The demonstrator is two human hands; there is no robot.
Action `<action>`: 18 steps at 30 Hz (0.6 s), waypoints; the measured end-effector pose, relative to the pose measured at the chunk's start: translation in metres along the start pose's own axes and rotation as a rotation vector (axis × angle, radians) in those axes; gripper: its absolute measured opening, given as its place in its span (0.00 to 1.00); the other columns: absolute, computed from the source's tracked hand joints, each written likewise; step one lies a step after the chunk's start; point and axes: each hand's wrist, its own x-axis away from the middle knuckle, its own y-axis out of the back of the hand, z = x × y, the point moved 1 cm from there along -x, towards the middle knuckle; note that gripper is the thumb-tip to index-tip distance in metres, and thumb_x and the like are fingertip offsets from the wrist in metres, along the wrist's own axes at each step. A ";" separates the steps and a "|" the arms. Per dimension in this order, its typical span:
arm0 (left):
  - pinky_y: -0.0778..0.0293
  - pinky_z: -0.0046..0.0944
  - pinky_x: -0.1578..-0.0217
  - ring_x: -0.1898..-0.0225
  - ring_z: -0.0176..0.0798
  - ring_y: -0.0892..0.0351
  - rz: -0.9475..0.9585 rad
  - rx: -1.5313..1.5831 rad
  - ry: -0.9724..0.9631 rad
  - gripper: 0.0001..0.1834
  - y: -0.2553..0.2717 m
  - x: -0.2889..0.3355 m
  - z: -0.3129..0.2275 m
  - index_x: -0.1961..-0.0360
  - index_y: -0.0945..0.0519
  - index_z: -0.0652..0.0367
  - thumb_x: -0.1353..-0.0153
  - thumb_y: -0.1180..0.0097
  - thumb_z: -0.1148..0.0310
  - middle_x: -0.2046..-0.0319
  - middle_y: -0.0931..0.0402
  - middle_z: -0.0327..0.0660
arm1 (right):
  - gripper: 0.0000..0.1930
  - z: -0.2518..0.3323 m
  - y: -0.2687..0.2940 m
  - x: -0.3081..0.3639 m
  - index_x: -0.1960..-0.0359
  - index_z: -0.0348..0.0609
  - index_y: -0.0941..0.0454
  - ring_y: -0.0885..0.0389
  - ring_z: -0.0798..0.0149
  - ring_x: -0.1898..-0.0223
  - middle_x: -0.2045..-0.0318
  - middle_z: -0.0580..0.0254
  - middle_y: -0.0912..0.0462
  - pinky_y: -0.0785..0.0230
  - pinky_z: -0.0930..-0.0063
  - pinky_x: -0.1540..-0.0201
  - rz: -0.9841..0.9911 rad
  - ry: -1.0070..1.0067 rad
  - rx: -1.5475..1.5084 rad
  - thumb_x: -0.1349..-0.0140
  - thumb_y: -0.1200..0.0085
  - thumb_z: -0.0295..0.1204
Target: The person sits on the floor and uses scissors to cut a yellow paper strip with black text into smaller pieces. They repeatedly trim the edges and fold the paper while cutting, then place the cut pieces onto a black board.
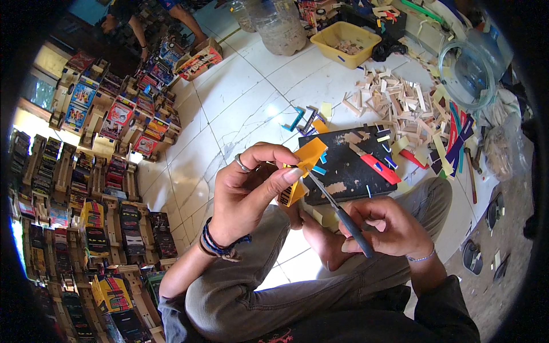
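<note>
My left hand (pixel 243 191) pinches a folded piece of yellow sheet (pixel 311 157) with dark lettering on its lower flap. In my right hand (pixel 389 226) is a slim tool (pixel 350 226) with a dark grey handle and a thin metal end; its exact kind is unclear. The metal end points up and left and meets the yellow piece's edge near my left thumb. Both hands are raised over my crossed legs. Beyond them a black board (pixel 329 186) lies on the floor, bearing scraps and a red-handled tool (pixel 377 168).
Small wooden pieces (pixel 394 100) lie heaped at the right, near a yellow basin (pixel 346 46). Rows of wooden toy trucks (pixel 114 120) fill the left side. A hammer (pixel 472 174) lies at the right. Another person's arm (pixel 137 34) reaches among trucks at the far left.
</note>
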 end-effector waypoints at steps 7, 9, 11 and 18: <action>0.24 0.32 0.50 0.54 0.29 0.21 0.016 -0.015 0.046 0.13 0.002 0.001 0.000 0.48 0.20 0.66 0.32 0.37 0.78 0.55 0.20 0.39 | 0.11 0.007 -0.003 0.005 0.64 0.39 0.20 0.22 0.77 0.67 0.69 0.70 0.19 0.30 0.80 0.61 -0.045 -0.146 -0.095 0.43 0.28 0.25; 0.24 0.31 0.51 0.54 0.29 0.21 0.020 0.013 0.077 0.13 0.004 0.002 0.000 0.48 0.20 0.66 0.32 0.37 0.78 0.55 0.20 0.39 | 0.10 0.007 -0.002 0.004 0.63 0.38 0.20 0.21 0.77 0.66 0.68 0.69 0.18 0.29 0.81 0.62 -0.050 -0.110 -0.088 0.42 0.29 0.23; 0.24 0.31 0.52 0.54 0.29 0.21 0.025 0.021 0.095 0.13 0.005 0.002 0.000 0.47 0.19 0.66 0.33 0.37 0.78 0.55 0.20 0.39 | 0.10 0.009 0.000 0.004 0.63 0.37 0.20 0.20 0.77 0.66 0.67 0.68 0.17 0.27 0.81 0.62 -0.031 -0.105 -0.098 0.41 0.30 0.23; 0.23 0.31 0.54 0.54 0.29 0.20 0.072 0.002 0.077 0.12 0.008 0.002 0.003 0.48 0.20 0.65 0.31 0.38 0.77 0.54 0.20 0.39 | 0.10 0.010 0.002 0.009 0.62 0.36 0.20 0.21 0.77 0.66 0.66 0.68 0.18 0.25 0.80 0.59 -0.022 -0.148 -0.112 0.41 0.30 0.21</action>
